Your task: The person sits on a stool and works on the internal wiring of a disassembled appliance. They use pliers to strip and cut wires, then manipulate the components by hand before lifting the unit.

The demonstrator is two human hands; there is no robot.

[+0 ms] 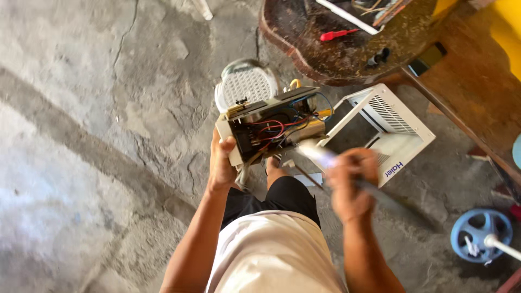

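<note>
While the cracked concrete floor fills most of the view, a white vented cover lies on it to the right, below a round dark tabletop with a red screwdriver on it. A blue wheel sits at the far right. The opened electrical unit, with red and blue wires showing, rests against the person's knee. The left hand is wrapped around its lower left corner, fingers closed on the casing. The right hand is closed in a fist around a long thin tool, blurred with motion, its tip near the unit's right side. A firm left grip and a slow, aimed tip would likely serve best, clear of the loose wires.
</note>
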